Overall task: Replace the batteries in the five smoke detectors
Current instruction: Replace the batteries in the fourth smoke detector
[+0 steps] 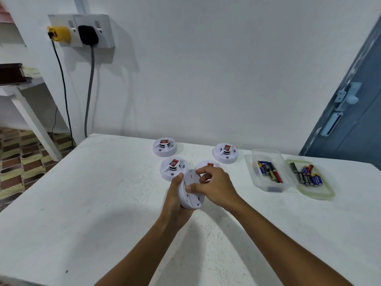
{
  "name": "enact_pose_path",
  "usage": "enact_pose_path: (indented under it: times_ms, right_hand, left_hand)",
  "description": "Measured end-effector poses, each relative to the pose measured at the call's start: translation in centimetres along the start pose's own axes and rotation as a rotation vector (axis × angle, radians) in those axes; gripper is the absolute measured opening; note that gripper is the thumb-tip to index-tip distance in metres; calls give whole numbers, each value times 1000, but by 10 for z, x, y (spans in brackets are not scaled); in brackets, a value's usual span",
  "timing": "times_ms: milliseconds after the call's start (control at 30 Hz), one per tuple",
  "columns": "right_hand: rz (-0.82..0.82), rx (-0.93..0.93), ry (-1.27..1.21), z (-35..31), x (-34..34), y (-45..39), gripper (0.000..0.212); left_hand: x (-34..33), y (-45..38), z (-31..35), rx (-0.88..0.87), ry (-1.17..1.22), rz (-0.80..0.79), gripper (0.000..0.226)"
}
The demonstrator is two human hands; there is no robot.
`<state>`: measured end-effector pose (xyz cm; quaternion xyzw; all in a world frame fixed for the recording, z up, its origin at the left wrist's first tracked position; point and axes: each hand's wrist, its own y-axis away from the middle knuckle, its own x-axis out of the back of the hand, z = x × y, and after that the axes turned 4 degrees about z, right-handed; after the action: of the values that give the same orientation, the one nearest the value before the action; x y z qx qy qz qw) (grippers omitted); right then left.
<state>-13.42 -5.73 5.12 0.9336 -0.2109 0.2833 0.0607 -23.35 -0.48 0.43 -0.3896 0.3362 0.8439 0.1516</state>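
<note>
Clear plastic, two pieces, at the right of the white tabletop (82, 203): a rectangular clear plastic tub (266, 170) and, just beside it on the right, its clear lid with a pale green rim (313, 195) lying flat. We count a small cluster of cylindrical batteries in the tub (268, 171), dark blue, black and one red, lying loosely on the tub's floor. A second cluster of batteries on the lid (307, 175), mostly dark blue and black with a red one at the back, lies side by side. We cannot read the labels.

We see the held round white smoke detector (190, 189) raised above the table in front of us, tilted, its flat underside toward the camera. The left hand (175, 201) cups it from below and behind, fingers wrapped on its edge. The right hand (214, 186) grips the underside, thumb pressed on the plate and forefinger curled over the upper rim.

Four more round white smoke detectors rest face-up on the table beyond the hands: the far-left detector (164, 147), the far-right detector (225, 152), the near-left detector (173, 168) and the near-right detector (208, 165), which is partly hidden behind the right hand. Each carries a red label on its raised centre.

On the wall at left, a yellow plug (59, 34) and a black plug (88, 35) sit in a white double socket (103, 29).
</note>
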Motion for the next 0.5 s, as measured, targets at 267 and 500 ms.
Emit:
enact_pose_path:
  times_ms: [267,500]
  right_hand:
    - [-149,-274,-650,9,0,12,23]
    - [-135,-306,-925,40,-3,18,34]
  left_hand:
    - [9,5,7,-437,-741,14,64]
    - [-3,5,17,-562,-935,-2,31]
